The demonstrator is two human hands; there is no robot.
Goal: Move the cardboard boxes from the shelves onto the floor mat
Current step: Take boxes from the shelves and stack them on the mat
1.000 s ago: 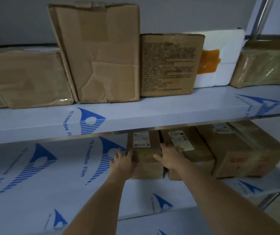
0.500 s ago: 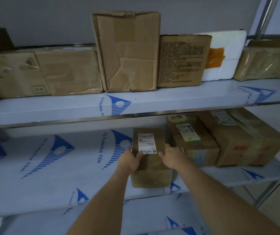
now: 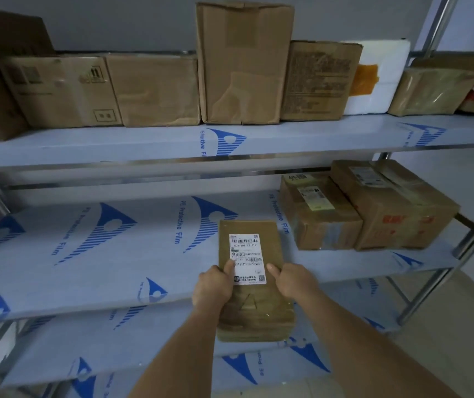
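Observation:
A narrow cardboard box (image 3: 251,234) with a white shipping label on top sticks out past the front edge of the middle shelf (image 3: 86,271). My left hand (image 3: 213,287) grips its left side, thumb on the label. My right hand (image 3: 291,280) grips its right side, thumb on top. Two more taped boxes, one smaller (image 3: 320,216) and one larger (image 3: 396,205), sit on the same shelf to the right. No floor mat is in view.
The upper shelf (image 3: 172,145) carries a row of several cardboard boxes, a tall one (image 3: 243,64) in the middle and a white foam box (image 3: 376,79) at the right. A lower shelf (image 3: 144,340) lies below. Metal uprights (image 3: 465,245) stand at the right.
Both hands have pulled the labelled box forward from beside the other two boxes until it overhangs the shelf's front edge. My view has drawn back and shifted left.

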